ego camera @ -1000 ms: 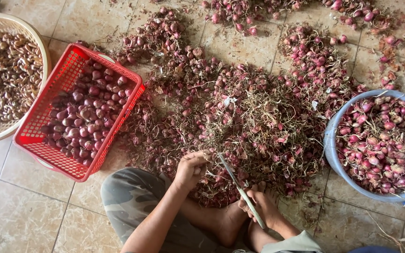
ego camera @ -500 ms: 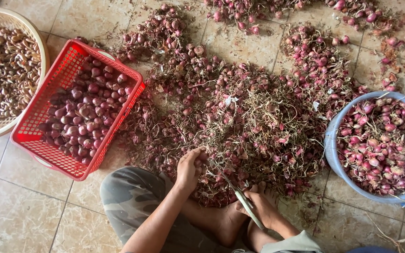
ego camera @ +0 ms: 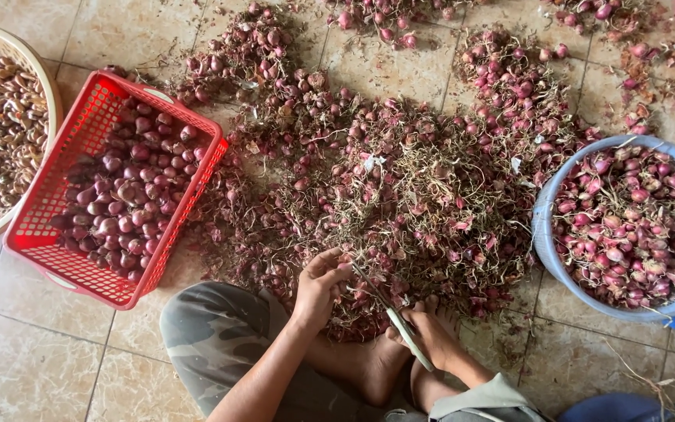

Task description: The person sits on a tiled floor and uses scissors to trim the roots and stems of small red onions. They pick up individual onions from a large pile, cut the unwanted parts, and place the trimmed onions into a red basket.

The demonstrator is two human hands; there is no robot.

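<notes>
Shallots (ego camera: 431, 195) are lying heaped on the floor while the left hand (ego camera: 318, 289) is pinching one and the right hand (ego camera: 431, 340) is gripping scissors (ego camera: 388, 305), risking a nicked fingertip.

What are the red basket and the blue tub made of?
Red basket: looks like moulded plastic, given its uniform bright colour and regular lattice walls. Blue tub: probably plastic too, with a smooth, slightly glossy pale-blue rim; thin metal cannot be ruled out.

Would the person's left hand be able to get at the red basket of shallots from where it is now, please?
Probably yes. The left hand is at the near edge of the shallot pile, and the red basket sits open-topped on that same side. Only loose shallots and bare floor tiles lie between them.
</notes>
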